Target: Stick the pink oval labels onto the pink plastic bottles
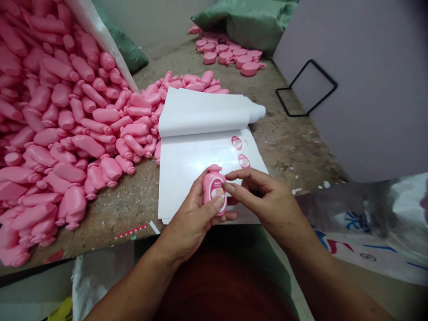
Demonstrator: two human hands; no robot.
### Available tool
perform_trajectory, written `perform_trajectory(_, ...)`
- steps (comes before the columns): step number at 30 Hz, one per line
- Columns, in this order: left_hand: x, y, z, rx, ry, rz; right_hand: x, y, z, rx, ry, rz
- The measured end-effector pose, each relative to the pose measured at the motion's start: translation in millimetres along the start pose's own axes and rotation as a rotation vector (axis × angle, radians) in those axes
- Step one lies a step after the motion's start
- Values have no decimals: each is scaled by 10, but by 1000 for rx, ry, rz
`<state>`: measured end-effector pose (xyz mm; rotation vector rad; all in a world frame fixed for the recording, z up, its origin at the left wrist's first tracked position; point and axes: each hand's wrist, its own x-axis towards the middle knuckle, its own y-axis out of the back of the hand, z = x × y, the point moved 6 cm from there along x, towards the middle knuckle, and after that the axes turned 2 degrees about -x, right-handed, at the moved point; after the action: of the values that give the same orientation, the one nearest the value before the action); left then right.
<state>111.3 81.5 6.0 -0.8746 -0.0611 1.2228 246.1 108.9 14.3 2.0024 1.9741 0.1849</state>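
A small pink plastic bottle (206, 182), upright with its neck up, is held in my left hand (197, 214). The left thumb presses on the lower part of the oval label (217, 183) on its front, which has "BABY" on a dark pink band. At the bottle's upper right side, my right hand (264, 189) has its thumb and index finger brought together on the label's edge. Underneath both hands lies a stack of white label sheets (180, 178), the top one rolled back. Two oval stickers (244, 161) show on the sheet's right side.
A heap of pink bottles (100, 116) spills over the left of the worn table (294, 147). More pink bottles (240, 58) stand at the back beside a green sack (254, 26). A black metal frame (309, 89) leans by the wall; a printed plastic sack (368, 223) hangs at right.
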Motion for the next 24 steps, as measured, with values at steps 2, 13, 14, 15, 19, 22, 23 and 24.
perform_trajectory(2, 0, 9, -4, 13, -14, 15, -1, 0, -9, -22, 19, -1)
perform_trajectory(13, -39, -15, -9, -15, 46, 17, -67, 44, -58, -205, 110, 59)
perform_trajectory(14, -42, -18, -3, 4, 38, -2, -59, 3, -59, -187, 88, 22)
perform_trajectory(15, -46, -18, 0, 26, 35, -21, -47, -34, -59, -156, 70, -12)
perform_trajectory(19, -75, 9, 0, 53, 65, -90, 17, -111, -58, 69, 36, -109)
perform_trajectory(22, -116, 22, -13, 3, 110, -135, 48, -102, -69, 189, 40, -124)
perform_trajectory(23, -132, 26, -14, -16, 118, -140, 48, -101, -75, 209, 35, -125)
perform_trajectory(24, -147, 32, -10, -28, 114, -138, 41, -107, -89, 219, 32, -130)
